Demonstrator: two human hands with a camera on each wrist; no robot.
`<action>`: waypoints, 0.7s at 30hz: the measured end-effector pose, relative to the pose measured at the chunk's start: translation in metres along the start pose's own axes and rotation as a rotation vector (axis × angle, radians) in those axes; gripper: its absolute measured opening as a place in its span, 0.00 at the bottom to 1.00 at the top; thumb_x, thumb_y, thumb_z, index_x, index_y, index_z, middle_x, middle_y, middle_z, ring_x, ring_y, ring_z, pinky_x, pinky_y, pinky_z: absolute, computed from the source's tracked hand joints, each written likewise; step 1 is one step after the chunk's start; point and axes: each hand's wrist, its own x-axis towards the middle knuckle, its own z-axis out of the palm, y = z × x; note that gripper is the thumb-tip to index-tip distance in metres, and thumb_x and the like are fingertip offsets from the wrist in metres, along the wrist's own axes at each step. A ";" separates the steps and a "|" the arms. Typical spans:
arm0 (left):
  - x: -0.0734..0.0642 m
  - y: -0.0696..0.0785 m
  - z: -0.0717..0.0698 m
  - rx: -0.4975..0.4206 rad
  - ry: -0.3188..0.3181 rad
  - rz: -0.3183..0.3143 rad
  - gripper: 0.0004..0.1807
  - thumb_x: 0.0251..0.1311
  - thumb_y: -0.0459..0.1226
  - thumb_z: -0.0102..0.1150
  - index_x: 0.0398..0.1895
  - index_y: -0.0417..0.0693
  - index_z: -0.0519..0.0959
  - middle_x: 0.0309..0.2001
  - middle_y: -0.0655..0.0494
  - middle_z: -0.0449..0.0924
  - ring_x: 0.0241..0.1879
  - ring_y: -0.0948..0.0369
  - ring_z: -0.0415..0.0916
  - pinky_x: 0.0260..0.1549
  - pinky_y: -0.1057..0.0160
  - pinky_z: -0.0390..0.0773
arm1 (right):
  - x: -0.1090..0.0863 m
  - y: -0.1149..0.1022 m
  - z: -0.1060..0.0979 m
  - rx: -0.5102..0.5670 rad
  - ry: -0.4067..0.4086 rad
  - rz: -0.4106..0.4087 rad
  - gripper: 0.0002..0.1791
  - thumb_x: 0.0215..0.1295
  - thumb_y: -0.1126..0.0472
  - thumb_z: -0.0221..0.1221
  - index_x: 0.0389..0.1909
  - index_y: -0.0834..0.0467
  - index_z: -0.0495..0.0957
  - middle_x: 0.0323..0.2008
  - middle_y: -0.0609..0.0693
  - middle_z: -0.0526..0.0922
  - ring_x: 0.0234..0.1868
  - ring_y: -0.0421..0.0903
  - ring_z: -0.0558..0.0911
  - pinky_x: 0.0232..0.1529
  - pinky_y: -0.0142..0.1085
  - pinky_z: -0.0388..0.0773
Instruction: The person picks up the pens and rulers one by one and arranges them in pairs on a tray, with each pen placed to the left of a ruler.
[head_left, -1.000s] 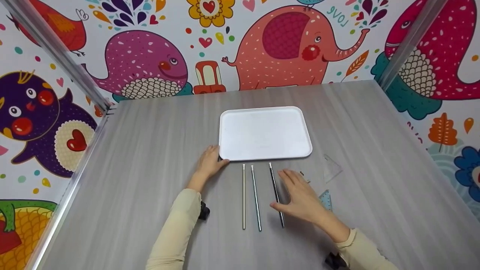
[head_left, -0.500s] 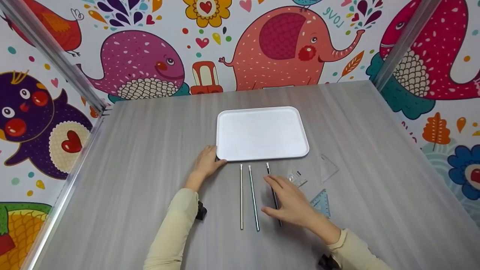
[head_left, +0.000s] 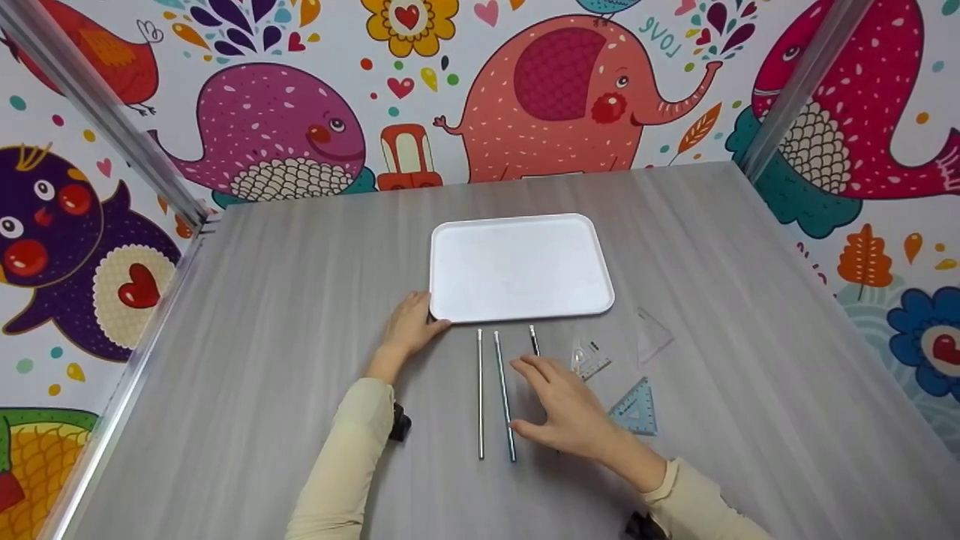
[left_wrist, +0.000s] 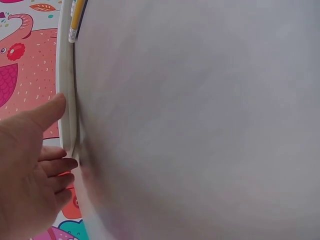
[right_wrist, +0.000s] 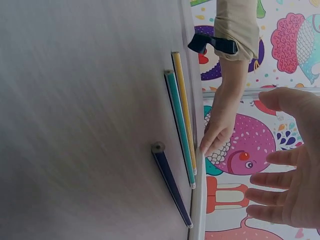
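Observation:
A white tray lies on the table, with my left hand holding its near left corner. In the left wrist view the thumb rests on the rim and the fingers bend about the corner. Three pencils lie in front of the tray: one yellow, one teal and one dark blue. Their white-tipped ends point at the tray. My right hand hovers over the dark blue pencil, fingers spread and holding nothing. In the head view it hides most of that pencil; its thumb tip appears beside the teal one.
Right of the pencils lie a small clear set square, a larger clear one and a blue one. Walls with cartoon animals border the grey table at the back and sides.
My right hand has moved left across the dark blue pencil toward the teal one, uncovering more of the set squares. The left hand stays at the tray corner. The head view shifts slightly.

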 end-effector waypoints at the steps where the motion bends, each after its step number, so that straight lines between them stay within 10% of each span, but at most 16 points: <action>1: 0.000 0.000 0.000 -0.003 0.003 0.003 0.27 0.52 0.43 0.62 0.52 0.34 0.71 0.51 0.40 0.73 0.54 0.46 0.67 0.56 0.52 0.63 | 0.000 -0.001 0.001 -0.008 -0.003 -0.003 0.42 0.46 0.45 0.65 0.60 0.61 0.64 0.56 0.57 0.70 0.56 0.53 0.69 0.54 0.48 0.69; 21: -0.001 0.002 -0.001 -0.013 -0.006 -0.025 0.27 0.52 0.43 0.62 0.52 0.35 0.71 0.51 0.41 0.73 0.55 0.47 0.66 0.57 0.52 0.63 | 0.004 -0.022 0.019 0.003 -0.092 0.104 0.44 0.43 0.43 0.65 0.57 0.66 0.64 0.51 0.60 0.74 0.52 0.55 0.73 0.52 0.46 0.71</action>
